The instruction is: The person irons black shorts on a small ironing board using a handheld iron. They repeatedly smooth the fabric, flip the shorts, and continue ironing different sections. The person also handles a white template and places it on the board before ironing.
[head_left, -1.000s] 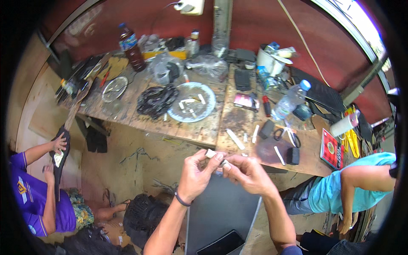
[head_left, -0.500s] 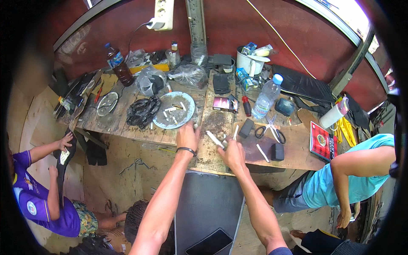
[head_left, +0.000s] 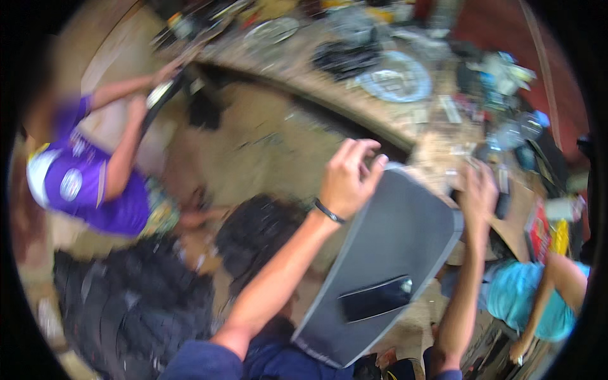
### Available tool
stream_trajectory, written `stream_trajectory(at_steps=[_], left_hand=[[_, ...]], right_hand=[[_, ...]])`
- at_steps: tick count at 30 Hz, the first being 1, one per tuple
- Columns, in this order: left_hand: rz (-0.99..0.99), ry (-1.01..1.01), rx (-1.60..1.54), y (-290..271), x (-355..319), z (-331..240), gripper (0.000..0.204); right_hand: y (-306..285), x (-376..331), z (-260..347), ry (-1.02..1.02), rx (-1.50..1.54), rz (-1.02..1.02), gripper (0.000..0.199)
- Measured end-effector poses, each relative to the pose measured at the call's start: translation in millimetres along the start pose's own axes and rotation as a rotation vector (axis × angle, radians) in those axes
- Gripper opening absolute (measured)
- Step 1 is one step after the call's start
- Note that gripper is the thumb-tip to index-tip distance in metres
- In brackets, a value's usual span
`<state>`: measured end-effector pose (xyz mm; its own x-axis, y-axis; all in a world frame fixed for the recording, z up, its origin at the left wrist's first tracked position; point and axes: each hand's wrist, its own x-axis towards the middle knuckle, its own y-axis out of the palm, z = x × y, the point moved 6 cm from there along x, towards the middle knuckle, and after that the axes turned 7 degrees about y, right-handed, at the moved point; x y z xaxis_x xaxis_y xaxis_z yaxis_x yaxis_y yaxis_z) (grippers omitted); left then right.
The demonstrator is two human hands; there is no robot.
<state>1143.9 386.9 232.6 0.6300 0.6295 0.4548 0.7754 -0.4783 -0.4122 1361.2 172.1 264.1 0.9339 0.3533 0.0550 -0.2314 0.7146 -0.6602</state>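
Note:
My left hand (head_left: 350,180), with a dark band at the wrist, hovers beside the upper left edge of a dark grey board (head_left: 392,234). Its fingers are bent but apart from the thumb, and nothing shows between them. A black phone (head_left: 377,299) lies on the board, which rests over my lap. At the board's right, near the wooden table's (head_left: 437,149) front edge, is my right hand (head_left: 479,190). Motion smears its fingers, so I cannot make out whether it holds anything. A pale blue plate (head_left: 421,92) with small white pieces stands on the table beyond.
A person in a purple shirt (head_left: 95,171) at left holds a dark strip. Another in a turquoise shirt (head_left: 516,297) sits at right. Dark material (head_left: 133,297) is heaped on the floor at lower left. A black plastic bag (head_left: 347,60) and blurred bottles crowd the table.
The view has swung left and down, so the table sits farther to the upper right. Both hands have come back from the tabletop; the white stick in my right hand is no longer discernible.

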Motion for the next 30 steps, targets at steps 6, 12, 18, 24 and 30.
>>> stream_trajectory(at_steps=[6, 12, 18, 24, 30], left_hand=[[-0.112, -0.547, 0.135, -198, -288, 67, 0.022], [0.072, -0.805, 0.285, -272, -496, 159, 0.023], [0.373, -0.464, 0.667, -230, -482, 248, 0.065], [0.380, -0.639, 0.504, -249, -480, 278, 0.060], [0.377, -0.305, 0.686, -215, -487, 257, 0.039]], right_hand=[[8, -310, 104, 0.305, 0.435, 0.320, 0.025], [216, -543, 79, 0.714, 0.603, 0.709, 0.023], [398, -530, 32, 0.268, 0.491, 0.563, 0.027], [430, -505, -29, 0.182, 0.149, 0.555, 0.025], [426, -513, -46, 0.030, 0.140, 0.604, 0.022]])
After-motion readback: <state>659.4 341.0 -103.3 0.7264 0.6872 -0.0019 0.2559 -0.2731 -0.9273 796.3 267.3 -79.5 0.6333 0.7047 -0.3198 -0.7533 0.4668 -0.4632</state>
